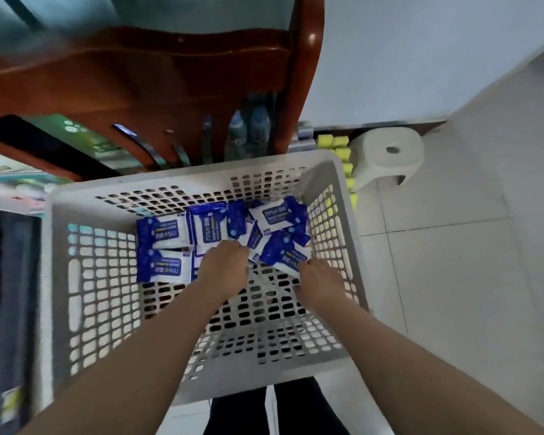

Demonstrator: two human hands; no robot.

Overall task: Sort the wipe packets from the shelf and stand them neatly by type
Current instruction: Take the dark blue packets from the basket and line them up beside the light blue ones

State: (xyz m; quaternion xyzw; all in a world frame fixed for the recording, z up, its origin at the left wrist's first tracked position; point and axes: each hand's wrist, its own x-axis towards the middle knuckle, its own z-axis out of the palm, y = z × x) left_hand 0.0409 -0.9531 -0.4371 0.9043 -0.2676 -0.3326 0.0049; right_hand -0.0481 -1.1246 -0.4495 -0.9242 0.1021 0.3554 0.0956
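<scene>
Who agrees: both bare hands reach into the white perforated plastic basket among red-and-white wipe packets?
No: the head view shows blue-and-white wipe packets, not red. The left hand and right hand do reach into the white perforated plastic basket.

Inside the basket (170, 181), two wipe packets (165, 233) lie one behind the other just left of the left hand (225, 263), another packet (208, 226) just beyond it, a heap (283, 253) beyond the right hand (320, 279), touching it, and a stool (387, 152) outside, further right and behind.
</scene>
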